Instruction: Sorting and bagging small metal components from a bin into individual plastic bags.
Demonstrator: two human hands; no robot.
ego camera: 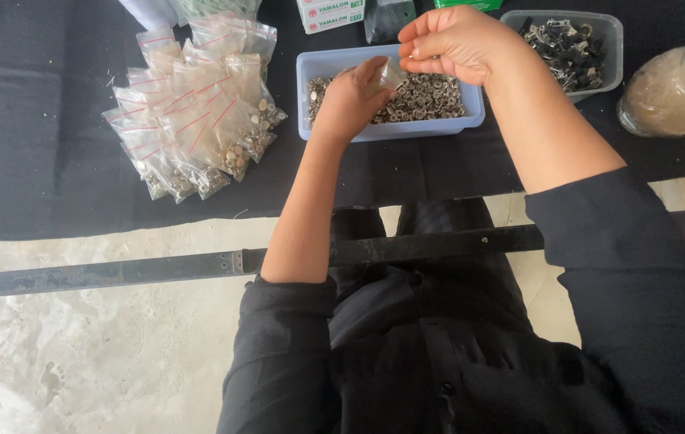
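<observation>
My left hand (352, 98) holds a small clear plastic bag (391, 75) over a light blue tray (386, 128) filled with small round metal rings. Just above the bag's mouth, my right hand (448, 40) has its fingers pinched together, apparently on a few of the metal pieces, though they are too small to make out. Both hands hover over the tray on the black cloth-covered surface (37, 137).
A pile of filled small zip bags (194, 112) with red seal lines lies left of the tray. A clear tub of dark metal parts (575, 48) and a glass jar (676, 88) stand at the right. Small boxes (330, 14) sit at the back. A dark metal bar (117, 273) crosses below.
</observation>
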